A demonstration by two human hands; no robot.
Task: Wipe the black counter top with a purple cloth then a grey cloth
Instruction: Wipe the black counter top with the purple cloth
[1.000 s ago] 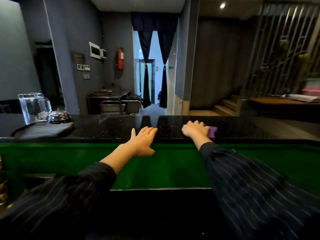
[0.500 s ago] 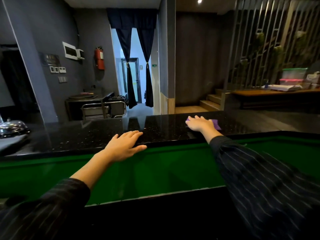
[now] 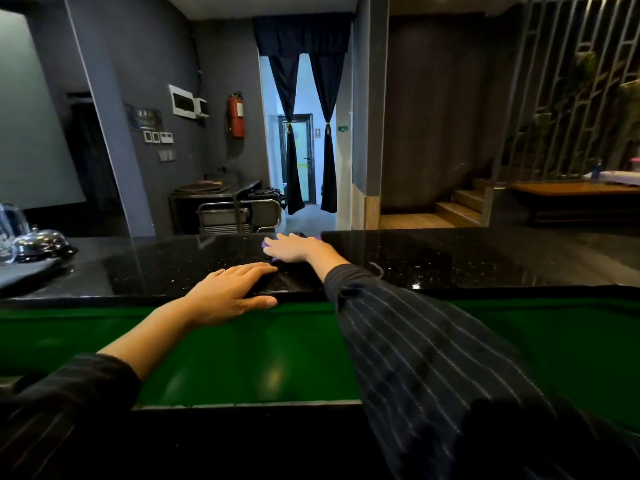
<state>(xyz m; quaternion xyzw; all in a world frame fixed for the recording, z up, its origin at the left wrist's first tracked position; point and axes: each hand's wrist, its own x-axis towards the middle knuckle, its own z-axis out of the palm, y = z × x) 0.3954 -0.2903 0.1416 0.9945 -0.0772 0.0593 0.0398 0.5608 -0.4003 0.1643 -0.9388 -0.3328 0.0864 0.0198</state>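
Note:
The black speckled counter top (image 3: pixel 450 258) runs across the view above a green panel. My right hand (image 3: pixel 294 247) lies flat, palm down, on the purple cloth (image 3: pixel 266 243), near the far edge at the middle of the counter. Only small purple edges show around my fingers. My left hand (image 3: pixel 228 292) rests flat on the near edge of the counter, fingers apart, thumb hanging over the green front. A grey cloth (image 3: pixel 24 271) lies on the counter at the far left.
A shiny metal bell (image 3: pixel 40 241) and a glass jug (image 3: pixel 8 230) stand on the grey cloth at the left end. The green panel (image 3: pixel 242 358) drops below the counter toward me. Beyond the counter are a metal trolley (image 3: pixel 239 214) and stairs.
My right hand has slid the purple cloth leftward along the counter's far side, nearer my left hand. The view has swung left, bringing the bell and jug back in.

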